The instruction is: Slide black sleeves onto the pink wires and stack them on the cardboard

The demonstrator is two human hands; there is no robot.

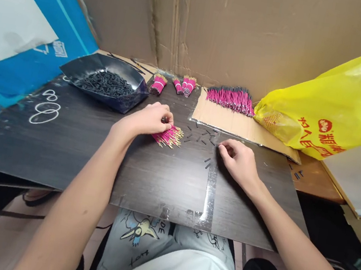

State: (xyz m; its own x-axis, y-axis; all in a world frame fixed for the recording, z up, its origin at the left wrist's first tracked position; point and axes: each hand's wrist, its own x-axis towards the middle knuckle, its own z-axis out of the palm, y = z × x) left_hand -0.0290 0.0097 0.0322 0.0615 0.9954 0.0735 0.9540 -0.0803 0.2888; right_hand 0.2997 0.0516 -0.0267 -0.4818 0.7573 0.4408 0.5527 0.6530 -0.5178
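My left hand (153, 119) is closed, thumb and fingers pinched at the top of a loose bundle of thin pink wires (170, 136) with gold-coloured tips. The bundle lies on the dark tabletop (160, 177), its tips fanned toward the right. To the right, my right hand (236, 160) rests low over the table with thumb and forefinger pinched together. Whatever is between those fingertips is too small to make out. Short black tubes (203, 142) lie scattered between the two hands, and a couple sit nearer the front.
A dark open bag (131, 100) full of black tubes stands at the back left, beside white rings (45, 112). Tied pink bundles (158, 85) sit behind. On a cardboard sheet (237, 122) lies a row of black-capped pink wires (230, 99), next to a yellow plastic bag (336, 100).
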